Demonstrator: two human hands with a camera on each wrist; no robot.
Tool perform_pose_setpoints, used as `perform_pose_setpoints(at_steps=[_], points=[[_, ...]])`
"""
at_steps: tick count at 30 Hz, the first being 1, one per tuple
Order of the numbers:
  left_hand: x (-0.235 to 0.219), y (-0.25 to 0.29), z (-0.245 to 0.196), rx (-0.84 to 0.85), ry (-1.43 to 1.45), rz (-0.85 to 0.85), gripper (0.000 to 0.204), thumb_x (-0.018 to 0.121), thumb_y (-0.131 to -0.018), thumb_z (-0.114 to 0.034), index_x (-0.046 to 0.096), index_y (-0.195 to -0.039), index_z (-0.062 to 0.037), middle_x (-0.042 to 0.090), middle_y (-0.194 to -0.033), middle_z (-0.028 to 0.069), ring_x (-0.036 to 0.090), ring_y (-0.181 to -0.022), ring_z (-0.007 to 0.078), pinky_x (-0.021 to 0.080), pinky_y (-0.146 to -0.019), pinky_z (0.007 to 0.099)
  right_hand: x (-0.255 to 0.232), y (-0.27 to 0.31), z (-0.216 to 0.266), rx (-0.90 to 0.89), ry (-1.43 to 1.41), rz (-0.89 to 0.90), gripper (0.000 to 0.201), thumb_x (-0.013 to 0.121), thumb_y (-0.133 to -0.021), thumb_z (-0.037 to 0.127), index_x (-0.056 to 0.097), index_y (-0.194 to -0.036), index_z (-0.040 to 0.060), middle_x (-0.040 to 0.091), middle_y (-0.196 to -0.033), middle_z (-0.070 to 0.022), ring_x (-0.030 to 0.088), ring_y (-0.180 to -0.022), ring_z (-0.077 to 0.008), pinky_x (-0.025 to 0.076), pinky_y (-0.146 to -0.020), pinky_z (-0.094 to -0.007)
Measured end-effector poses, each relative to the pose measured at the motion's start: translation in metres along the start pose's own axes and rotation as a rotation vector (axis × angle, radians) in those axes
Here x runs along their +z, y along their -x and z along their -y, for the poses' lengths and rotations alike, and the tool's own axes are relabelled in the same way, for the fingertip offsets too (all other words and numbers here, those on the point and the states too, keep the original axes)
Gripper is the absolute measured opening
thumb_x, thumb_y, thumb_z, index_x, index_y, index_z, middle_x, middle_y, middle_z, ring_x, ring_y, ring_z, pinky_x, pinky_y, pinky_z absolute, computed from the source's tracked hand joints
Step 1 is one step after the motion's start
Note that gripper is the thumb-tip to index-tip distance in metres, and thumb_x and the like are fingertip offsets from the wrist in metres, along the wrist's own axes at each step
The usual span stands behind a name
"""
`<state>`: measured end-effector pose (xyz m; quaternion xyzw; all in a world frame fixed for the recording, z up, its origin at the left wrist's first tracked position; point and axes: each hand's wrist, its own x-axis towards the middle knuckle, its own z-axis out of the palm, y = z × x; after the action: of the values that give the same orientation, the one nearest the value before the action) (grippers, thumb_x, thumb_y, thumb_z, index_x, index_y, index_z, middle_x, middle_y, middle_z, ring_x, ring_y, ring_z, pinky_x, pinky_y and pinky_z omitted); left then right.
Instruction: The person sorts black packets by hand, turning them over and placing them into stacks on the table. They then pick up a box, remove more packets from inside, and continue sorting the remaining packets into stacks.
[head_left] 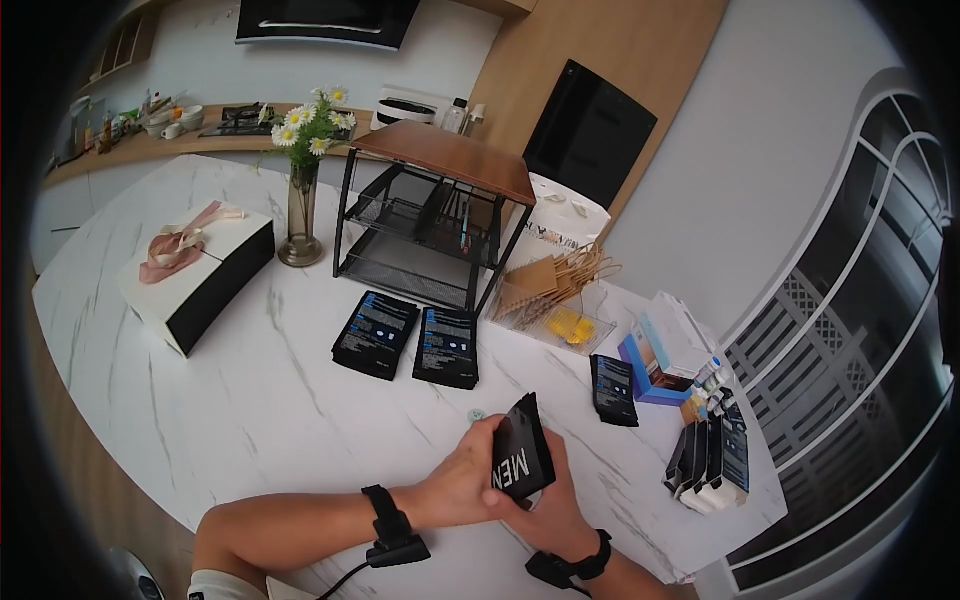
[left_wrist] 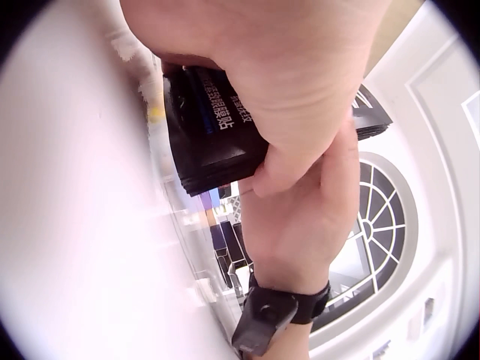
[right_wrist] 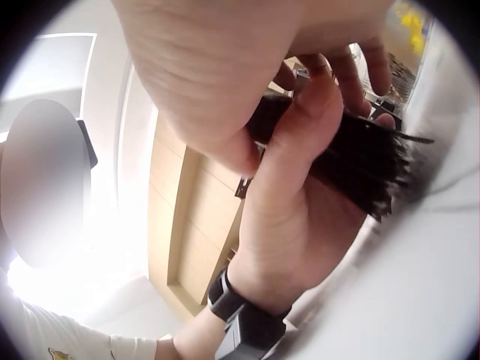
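Note:
Both hands hold one thick stack of black sachets [head_left: 522,450] over the near part of the table, with white "MEN" lettering turned toward me. My left hand [head_left: 462,482] grips its left side, and my right hand [head_left: 560,505] wraps the right and lower side. In the left wrist view, white characters show on the top sachet [left_wrist: 217,124]. Layered sachet edges [right_wrist: 382,169] fan out beyond the fingers in the right wrist view. Two more sachet piles, one left [head_left: 376,335] and one right [head_left: 446,347], lie side by side ahead of the hands.
A smaller sachet pile [head_left: 613,390] lies right, by a blue-and-white box [head_left: 665,350] and upright black packs [head_left: 708,462]. Behind stand a mesh organizer [head_left: 420,215], a clear bin [head_left: 560,318] and a flower vase [head_left: 301,215]. A white box with ribbon [head_left: 195,290] is at left.

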<state>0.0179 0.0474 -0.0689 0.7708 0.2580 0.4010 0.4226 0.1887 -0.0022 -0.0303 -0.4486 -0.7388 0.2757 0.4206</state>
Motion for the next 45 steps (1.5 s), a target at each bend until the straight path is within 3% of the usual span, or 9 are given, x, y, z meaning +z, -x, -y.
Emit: perform_pose_setpoints(at_steps=[2,5,11,12,16,21,31,38,45], points=[[0.0,0.0,-0.001,-0.016,-0.023,-0.048,0.112,0.087,-0.072,-0.025,0.015,-0.15,0.0109,0.039,-0.137,0.0301,0.045,-0.132,0.0426,0.04,-0.113,0.0434,0.006,0.003,0.001,0.061,0.081,0.014,0.084,0.084,-0.083,0.028,0.038,-0.145,-0.0043,0.048,-0.136,-0.0217,0.054,-0.126,-0.0319,0.047,-0.102,-0.0429],[0.002,0.0,0.003,-0.02,-0.111,-0.091,0.109,0.085,-0.074,-0.023,0.014,-0.151,0.0108,0.04,-0.135,0.0308,0.045,-0.131,0.0437,0.039,-0.113,0.0437,0.012,0.006,0.0,0.262,0.049,-0.029,0.053,0.072,-0.087,0.015,0.052,-0.132,-0.0052,0.066,-0.105,-0.0165,0.069,-0.091,-0.0296,0.056,-0.08,-0.0388],[-0.011,-0.004,-0.009,0.025,-0.031,-0.034,0.103,0.08,-0.077,-0.017,0.016,-0.152,0.0106,0.04,-0.136,0.0324,0.044,-0.131,0.0444,0.039,-0.112,0.0433,-0.004,-0.005,-0.025,0.053,-0.078,-0.193,0.031,0.06,-0.085,0.002,0.065,-0.116,-0.0031,0.073,-0.1,-0.012,0.069,-0.086,-0.0182,0.056,-0.077,-0.0335],[-0.006,-0.007,-0.001,0.055,0.078,-0.147,0.081,0.077,-0.079,-0.011,0.034,-0.145,0.0081,0.051,-0.13,0.0277,0.053,-0.124,0.0357,0.044,-0.106,0.039,-0.007,-0.007,-0.024,0.094,-0.157,-0.217,0.028,0.058,-0.085,0.0,0.067,-0.112,-0.0045,0.073,-0.1,-0.0089,0.067,-0.087,-0.0133,0.054,-0.075,-0.0318],[-0.005,-0.01,0.0,-0.061,0.28,-0.222,0.033,0.066,-0.083,0.002,0.055,-0.115,0.0028,0.065,-0.099,0.0113,0.061,-0.093,0.0162,0.051,-0.084,0.0297,-0.011,-0.009,-0.031,0.105,-0.229,-0.136,0.028,0.059,-0.085,-0.002,0.067,-0.112,-0.004,0.072,-0.097,-0.0052,0.065,-0.086,-0.0116,0.053,-0.074,-0.0296],[0.004,-0.004,0.003,-0.253,0.389,-0.22,0.036,0.065,-0.086,0.002,0.051,-0.119,0.0004,0.059,-0.104,0.0053,0.054,-0.099,0.0105,0.048,-0.086,0.0273,0.014,-0.007,-0.035,0.255,-0.654,-0.265,0.026,0.061,-0.088,-0.002,0.066,-0.113,-0.0019,0.068,-0.101,-0.0004,0.059,-0.09,-0.0079,0.049,-0.078,-0.0256],[0.008,-0.002,0.01,-0.137,0.287,-0.3,0.035,0.066,-0.088,-0.006,0.049,-0.118,0.0037,0.063,-0.097,0.0164,0.061,-0.09,0.0219,0.052,-0.08,0.0351,0.017,-0.006,-0.042,0.209,-0.42,-0.142,0.031,0.056,-0.088,-0.005,0.062,-0.119,-0.0012,0.067,-0.11,-0.0012,0.06,-0.1,-0.01,0.049,-0.088,-0.0273],[0.001,-0.002,0.003,-0.246,0.274,-0.245,0.043,0.065,-0.091,-0.003,0.046,-0.13,0.0027,0.061,-0.11,0.0083,0.059,-0.102,0.0137,0.051,-0.089,0.0295,0.012,-0.01,-0.031,0.279,-0.411,-0.123,0.033,0.056,-0.089,-0.003,0.058,-0.122,-0.0014,0.066,-0.111,-0.0033,0.06,-0.102,-0.0099,0.05,-0.09,-0.029],[-0.015,-0.008,-0.001,-0.387,0.802,-0.079,0.05,0.072,-0.089,-0.008,0.052,-0.134,0.0019,0.068,-0.114,0.0076,0.065,-0.103,0.0126,0.055,-0.089,0.0282,-0.004,-0.01,-0.034,0.576,-0.886,-0.03,0.045,0.056,-0.089,-0.003,0.052,-0.134,0.0033,0.065,-0.12,-0.0066,0.065,-0.11,-0.0179,0.054,-0.097,-0.036]])
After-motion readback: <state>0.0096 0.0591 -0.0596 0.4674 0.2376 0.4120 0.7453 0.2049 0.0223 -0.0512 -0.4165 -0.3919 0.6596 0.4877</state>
